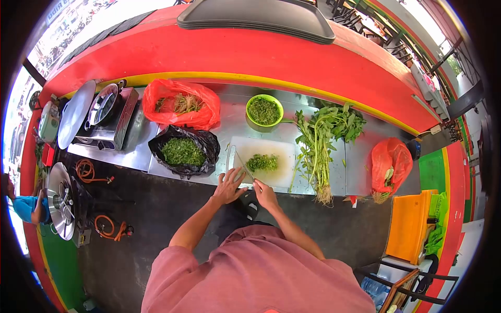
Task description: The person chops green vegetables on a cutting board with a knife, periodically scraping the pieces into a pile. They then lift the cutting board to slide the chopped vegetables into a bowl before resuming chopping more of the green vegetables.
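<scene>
My right hand is closed around the handle of a knife, whose blade points away to the upper left over the white cutting board. Chopped greens lie in a small heap on the board, just right of the blade. My left hand lies spread at the board's near left corner, holding nothing. Behind the board stands a green bowl filled with chopped greens. A bunch of leafy stalks with roots rests to the right of the board.
On the left are a black bag of chopped greens, a red bag with stalks, and a stove with a lidded pan. Another red bag sits at right. Black trays lie on the red ledge.
</scene>
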`<state>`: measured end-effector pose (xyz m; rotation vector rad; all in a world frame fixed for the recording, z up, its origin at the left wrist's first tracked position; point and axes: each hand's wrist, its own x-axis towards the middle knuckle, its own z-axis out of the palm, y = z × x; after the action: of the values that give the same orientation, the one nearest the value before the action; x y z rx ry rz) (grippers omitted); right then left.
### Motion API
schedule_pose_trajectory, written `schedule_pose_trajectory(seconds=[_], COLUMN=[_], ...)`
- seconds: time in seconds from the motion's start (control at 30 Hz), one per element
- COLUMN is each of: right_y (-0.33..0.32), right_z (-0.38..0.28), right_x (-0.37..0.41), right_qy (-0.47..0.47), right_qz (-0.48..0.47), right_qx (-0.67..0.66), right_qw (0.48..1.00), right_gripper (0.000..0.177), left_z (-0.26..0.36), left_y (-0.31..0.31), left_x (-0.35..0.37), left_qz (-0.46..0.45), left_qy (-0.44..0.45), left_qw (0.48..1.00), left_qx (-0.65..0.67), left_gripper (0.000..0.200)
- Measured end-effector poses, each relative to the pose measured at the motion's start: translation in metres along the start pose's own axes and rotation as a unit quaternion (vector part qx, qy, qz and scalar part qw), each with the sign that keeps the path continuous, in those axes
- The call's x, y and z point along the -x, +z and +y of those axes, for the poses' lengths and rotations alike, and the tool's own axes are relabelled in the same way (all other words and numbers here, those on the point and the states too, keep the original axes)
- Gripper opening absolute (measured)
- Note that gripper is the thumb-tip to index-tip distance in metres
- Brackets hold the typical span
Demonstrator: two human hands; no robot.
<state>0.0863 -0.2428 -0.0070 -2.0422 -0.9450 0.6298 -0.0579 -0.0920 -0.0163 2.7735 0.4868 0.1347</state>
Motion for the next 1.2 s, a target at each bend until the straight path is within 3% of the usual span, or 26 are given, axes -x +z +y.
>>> schedule_pose_trajectory(seconds=[0.37,0.4,0.57,0.8,0.87,0.97,1.2], right_y=[0.003,0.003,-0.006,0.01,0.008,0.016,0.016], right_z=[-0.008,-0.01,-0.034,-0.014,-0.016,-0.006,-0.014], right_x=[0.001,0.0,-0.001,-0.001,0.005,0.01,0.011], right_qy=[0.08,0.055,0.119,0.065,0.111,0.094,0.08], right_qz=[-0.038,-0.025,-0.056,0.025,0.002,0.027,0.024], right_qx=[-0.006,0.024,0.051,-0.001,0.002,-0.013,0.004], right_qw=[0.996,0.998,0.99,0.998,0.994,0.995,0.997], right_gripper=[0.043,0.043,0.043,0.042,0.043,0.044,0.041], left_z=[-0.009,-0.009,-0.007,0.003,0.008,0.009,-0.004], left_y=[0.007,0.005,0.004,0.007,0.009,0.01,0.017], left_x=[0.004,0.004,0.002,0.001,0.001,0.005,0.009], left_qz=[-0.006,-0.002,-0.006,0.025,0.009,0.022,0.023], left_qy=[0.014,0.017,0.007,-0.005,-0.02,-0.042,0.001], left_qw=[1.0,1.0,1.0,0.999,1.0,0.999,0.999], left_qx=[-0.01,-0.004,-0.013,-0.021,0.005,0.013,-0.028], left_gripper=[0.068,0.067,0.067,0.07,0.072,0.072,0.068])
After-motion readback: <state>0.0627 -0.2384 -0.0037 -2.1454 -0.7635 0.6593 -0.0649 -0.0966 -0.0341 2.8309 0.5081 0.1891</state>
